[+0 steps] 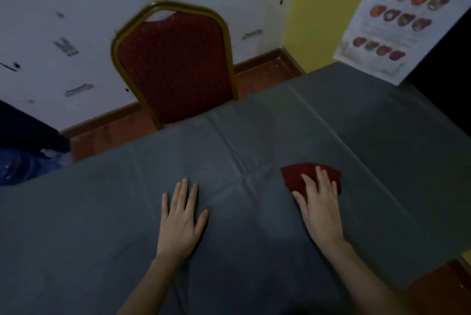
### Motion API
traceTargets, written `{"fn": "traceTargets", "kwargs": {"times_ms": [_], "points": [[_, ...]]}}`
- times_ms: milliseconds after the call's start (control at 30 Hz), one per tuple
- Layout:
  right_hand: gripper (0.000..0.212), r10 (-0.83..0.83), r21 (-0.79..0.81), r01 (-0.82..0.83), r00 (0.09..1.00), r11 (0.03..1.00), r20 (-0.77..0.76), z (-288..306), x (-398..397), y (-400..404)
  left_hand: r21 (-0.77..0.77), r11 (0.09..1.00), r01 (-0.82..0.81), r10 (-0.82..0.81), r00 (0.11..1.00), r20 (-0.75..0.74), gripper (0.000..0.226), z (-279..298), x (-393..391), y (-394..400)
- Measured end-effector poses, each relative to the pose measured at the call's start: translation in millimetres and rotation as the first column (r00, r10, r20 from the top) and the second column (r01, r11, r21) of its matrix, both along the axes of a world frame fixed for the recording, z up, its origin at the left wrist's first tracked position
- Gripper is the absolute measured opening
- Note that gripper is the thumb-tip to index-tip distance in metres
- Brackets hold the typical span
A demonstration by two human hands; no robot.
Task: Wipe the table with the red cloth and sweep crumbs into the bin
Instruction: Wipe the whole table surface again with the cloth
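On the desk, head view:
Red cloth [307, 177]: right of centre on the grey desk [127, 200], under the right hand [319, 208].
Right fingers [319, 177]: straight, pressing the cloth flat; it juts far-left of them.
Left hand [182, 217]: flat, bare desk, holding nothing.
Bin: unseen.

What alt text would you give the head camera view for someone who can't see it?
A person's right hand presses a red cloth flat on a grey table, while the left hand rests flat beside it. A red chair stands at the far edge.
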State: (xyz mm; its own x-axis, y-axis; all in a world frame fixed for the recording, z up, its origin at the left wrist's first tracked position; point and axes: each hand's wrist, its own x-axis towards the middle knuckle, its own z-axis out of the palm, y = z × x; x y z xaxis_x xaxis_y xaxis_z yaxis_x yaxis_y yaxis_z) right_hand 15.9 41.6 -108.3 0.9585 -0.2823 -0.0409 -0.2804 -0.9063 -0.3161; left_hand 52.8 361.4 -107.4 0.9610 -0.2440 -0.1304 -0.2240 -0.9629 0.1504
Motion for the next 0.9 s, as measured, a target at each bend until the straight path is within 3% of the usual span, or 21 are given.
{"fn": "traceTargets", "kwargs": {"times_ms": [67, 133, 267, 367, 433, 467, 567, 700, 800, 900], "points": [[0.052, -0.029, 0.039, 0.028, 0.999, 0.999, 0.044, 0.4, 20.9, 8.0, 0.031, 0.999, 0.026, -0.027, 0.999, 0.031, 0.070, -1.0, 21.4, 6.9], [0.052, 0.008, 0.069, -0.013, 0.997, 0.998, 0.074, -0.2, 41.6, 23.2, 0.012, 0.999, -0.048, 0.047, 0.997, 0.065, 0.070, -2.4, 43.3, 7.8], [0.051, 0.298, 0.046, -0.306, 0.946, 0.951, 0.127, -6.7, 72.7, 83.3, -0.063, 0.987, -0.151, 0.157, 0.983, 0.100, 0.063, -12.0, 58.5, 9.1], [0.048, 0.666, 0.027, -0.672, 0.738, 0.740, 0.110, -9.5, 92.6, 111.0, -0.112, 0.986, -0.123, 0.137, 0.981, 0.136, 0.055, -15.4, 61.5, 13.6], [0.046, 0.788, -0.004, -0.788, 0.614, 0.615, 0.050, -4.9, 114.6, 98.6, -0.126, 0.984, -0.125, 0.143, 0.979, 0.144, 0.052, -15.6, 62.3, 14.0], [0.045, 0.798, -0.029, -0.797, 0.603, 0.603, 0.021, -1.0, 127.3, 87.3, -0.132, 0.982, -0.137, 0.156, 0.977, 0.145, 0.052, -15.4, 62.3, 13.9], [0.044, 0.695, -0.073, -0.696, 0.718, 0.714, -0.038, 8.5, 161.6, 43.6, -0.129, 0.977, -0.169, 0.186, 0.974, 0.128, 0.053, -14.7, 61.1, 11.5], [0.055, 0.460, 0.027, -0.460, 0.887, 0.888, -0.024, 12.1, 179.9, 16.1, -0.121, 0.977, -0.174, 0.189, 0.975, 0.120, 0.052, -15.2, 61.7, 11.1], [0.054, 0.405, 0.096, -0.406, 0.914, 0.909, 0.028, 8.0, 174.3, 43.3, -0.101, 0.982, -0.162, 0.174, 0.977, 0.123, 0.050, -15.6, 61.2, 10.9], [0.053, 0.524, 0.106, -0.531, 0.847, 0.841, 0.086, 1.8, 167.0, 93.3, -0.110, 0.979, -0.173, 0.185, 0.976, 0.116, 0.049, -16.9, 60.1, 11.0]]}}
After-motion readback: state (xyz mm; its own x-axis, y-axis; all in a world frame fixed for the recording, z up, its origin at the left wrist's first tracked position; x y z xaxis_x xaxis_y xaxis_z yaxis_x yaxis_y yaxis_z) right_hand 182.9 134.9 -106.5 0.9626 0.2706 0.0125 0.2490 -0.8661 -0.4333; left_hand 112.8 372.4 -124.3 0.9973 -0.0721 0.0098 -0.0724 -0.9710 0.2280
